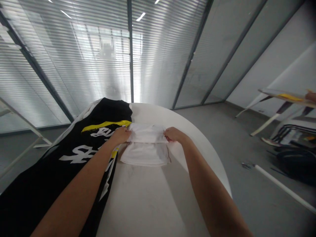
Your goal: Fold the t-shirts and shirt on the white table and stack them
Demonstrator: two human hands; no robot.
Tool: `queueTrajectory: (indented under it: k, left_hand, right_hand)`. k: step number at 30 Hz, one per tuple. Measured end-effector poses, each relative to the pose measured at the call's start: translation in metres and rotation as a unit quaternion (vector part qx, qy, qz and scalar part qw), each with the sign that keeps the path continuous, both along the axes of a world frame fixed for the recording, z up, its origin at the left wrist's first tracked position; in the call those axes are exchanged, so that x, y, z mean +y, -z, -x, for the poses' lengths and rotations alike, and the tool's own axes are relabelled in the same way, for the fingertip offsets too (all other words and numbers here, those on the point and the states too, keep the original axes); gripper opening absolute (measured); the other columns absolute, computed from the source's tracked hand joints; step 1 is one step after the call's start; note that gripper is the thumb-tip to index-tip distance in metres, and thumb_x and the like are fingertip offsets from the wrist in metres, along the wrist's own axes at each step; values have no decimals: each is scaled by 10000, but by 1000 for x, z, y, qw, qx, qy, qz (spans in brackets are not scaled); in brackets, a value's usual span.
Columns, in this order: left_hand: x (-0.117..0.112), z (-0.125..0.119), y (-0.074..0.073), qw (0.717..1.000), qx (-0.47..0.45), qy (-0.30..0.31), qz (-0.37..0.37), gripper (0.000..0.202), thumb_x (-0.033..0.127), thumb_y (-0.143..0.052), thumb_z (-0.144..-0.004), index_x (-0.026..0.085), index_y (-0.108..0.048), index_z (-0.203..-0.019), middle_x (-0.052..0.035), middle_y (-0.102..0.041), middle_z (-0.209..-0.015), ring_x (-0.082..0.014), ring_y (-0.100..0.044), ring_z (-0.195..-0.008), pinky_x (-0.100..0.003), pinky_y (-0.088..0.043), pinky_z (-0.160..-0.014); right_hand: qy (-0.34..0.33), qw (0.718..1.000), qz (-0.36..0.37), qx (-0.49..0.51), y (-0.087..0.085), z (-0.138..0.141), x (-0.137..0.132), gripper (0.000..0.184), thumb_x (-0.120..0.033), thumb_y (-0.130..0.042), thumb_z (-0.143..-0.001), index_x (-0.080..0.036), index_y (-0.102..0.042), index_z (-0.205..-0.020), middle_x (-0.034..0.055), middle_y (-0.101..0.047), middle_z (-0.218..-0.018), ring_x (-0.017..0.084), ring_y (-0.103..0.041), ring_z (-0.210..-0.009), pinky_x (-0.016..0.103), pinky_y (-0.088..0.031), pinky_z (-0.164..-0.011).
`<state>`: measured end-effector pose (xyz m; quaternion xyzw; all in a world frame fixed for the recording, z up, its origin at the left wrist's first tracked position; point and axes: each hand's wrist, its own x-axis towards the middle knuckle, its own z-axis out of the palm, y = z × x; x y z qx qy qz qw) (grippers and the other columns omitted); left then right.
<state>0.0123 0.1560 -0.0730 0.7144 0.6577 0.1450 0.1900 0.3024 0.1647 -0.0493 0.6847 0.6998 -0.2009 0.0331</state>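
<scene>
A white cloth [145, 154] lies on the round white table [148, 197], its far part folded over toward me so a straight folded edge crosses it. My left hand [121, 135] pinches the left end of that folded part. The right end is gripped by my right hand [173, 134], fingers closed on the fabric. Left of the cloth, a black garment [61, 177] with white lettering and a yellow stripe is spread over the table. My left forearm passes above it. What kind of item the white cloth is, I cannot tell.
Glass partitions with blinds [106, 65] rise behind the table. On the right stand another table [276, 93] and a dark bag [296, 164] on the grey floor. A white pole [283, 189] is at the lower right. At the left is a white metal frame [24, 121].
</scene>
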Motion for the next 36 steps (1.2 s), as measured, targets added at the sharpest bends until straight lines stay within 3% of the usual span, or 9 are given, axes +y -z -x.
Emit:
queueTrajectory:
  k: [2, 6, 8, 10, 13, 19, 23, 29, 36]
  left_hand:
    - [0, -1, 1, 1000, -3, -24, -8, 289, 327, -457, -840, 157, -641, -695, -131, -680, -737, -268, -654, -792, -322, -429, -718]
    - [3, -7, 9, 994, -9, -95, -55, 331, 378, -379, -912, 164, -631, -938, -164, -696, -979, -284, -657, -936, -337, -437, -787]
    - [5, -11, 14, 991, -17, -101, -81, 361, 407, -338, -940, 183, -606, -1032, -154, -684, -1079, -269, -641, -1009, -330, -434, -830]
    - [8, -13, 20, 991, -32, -81, -97, 373, 438, -343, -943, 194, -599, -1059, -134, -683, -1102, -251, -628, -1035, -319, -427, -858]
    - [14, -12, 27, 990, -76, -63, -102, 331, 437, -424, -902, 187, -618, -1002, -116, -694, -1049, -237, -627, -990, -307, -428, -849]
    - [21, -4, 28, 979, -160, -73, -102, 180, 285, -468, -805, 168, -605, -812, -77, -676, -882, -201, -608, -850, -287, -428, -771]
    - [21, -5, 24, 982, -147, -76, -94, 240, 257, -396, -852, 165, -583, -735, -78, -656, -823, -196, -594, -822, -299, -427, -763]
    - [27, -4, 26, 986, -133, -62, -75, 421, 424, -395, -927, 157, -611, -682, -103, -665, -757, -212, -623, -802, -313, -439, -776]
    - [27, -3, 27, 985, -105, -84, -104, 361, 326, -405, -908, 149, -648, -708, -103, -672, -737, -223, -633, -734, -308, -444, -711]
  right_hand:
    - [11, 1000, -5, -2, -2, -1, 0, 255, -274, -516, -893, -136, -722, -835, 121, -726, -793, 226, -689, -750, 277, -476, -666]
    - [59, 995, -79, -8, 7, 10, -2, 412, -331, -331, -971, -120, -629, -1162, 188, -676, -1127, 250, -657, -1012, 299, -475, -765]
    - [96, 989, -112, 4, 16, 18, -4, 490, -394, -231, -989, -145, -565, -1248, 183, -643, -1203, 251, -632, -1077, 316, -474, -795]
    - [125, 983, -130, 24, 23, 23, -3, 489, -454, -249, -974, -189, -575, -1223, 150, -662, -1175, 252, -638, -1063, 324, -475, -799]
    - [116, 984, -126, 53, 28, 20, 1, 396, -425, -363, -937, -212, -628, -1141, 112, -697, -1091, 239, -656, -999, 302, -472, -771]
    - [82, 988, -115, 59, 19, 1, 9, 286, -251, -472, -889, -168, -702, -1036, 121, -712, -1026, 190, -658, -960, 225, -450, -743]
    - [93, 987, -125, 47, 20, 4, 6, 328, -296, -456, -911, -165, -688, -1102, 133, -700, -1079, 195, -654, -962, 242, -452, -774]
    - [136, 975, -161, 67, 36, 23, 2, 440, -515, -392, -931, -230, -688, -1088, 118, -710, -1059, 252, -654, -982, 333, -460, -819]
    - [185, 951, -191, 161, 43, 17, 7, 353, -474, -465, -894, -238, -722, -943, 84, -735, -913, 214, -673, -865, 277, -449, -726]
